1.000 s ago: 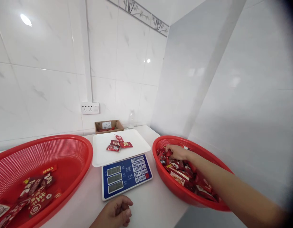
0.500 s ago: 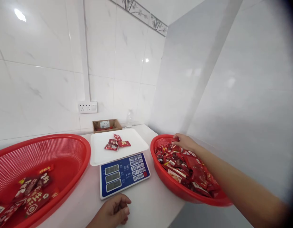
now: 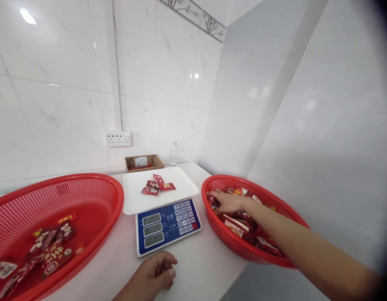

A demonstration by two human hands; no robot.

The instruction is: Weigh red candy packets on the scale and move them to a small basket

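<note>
My right hand (image 3: 229, 202) reaches into the right red basket (image 3: 225, 240), its fingers closed on a small dark red packet near the basket's left wall. Many red snack packets (image 3: 240, 228) fill that basket. My left hand (image 3: 159, 271) rests on the white table in front of the scale, fingers curled loosely with nothing between them. On the scale's white tray (image 3: 133, 200) lie several small red packets (image 3: 159, 187). The blue panel (image 3: 168, 225) of the scale shows three grey displays and a keypad.
At the left, a large red basket (image 3: 99, 209) holds several red packets (image 3: 52, 246). Behind the scale stand an open cardboard box (image 3: 143, 162) and a clear plastic bottle (image 3: 174, 154). A wall socket (image 3: 118, 139) is above the box.
My right hand has moved from the back of the right basket toward its left side and down among the packets. My left hand keeps its place by the scale. The view has shifted slightly.
</note>
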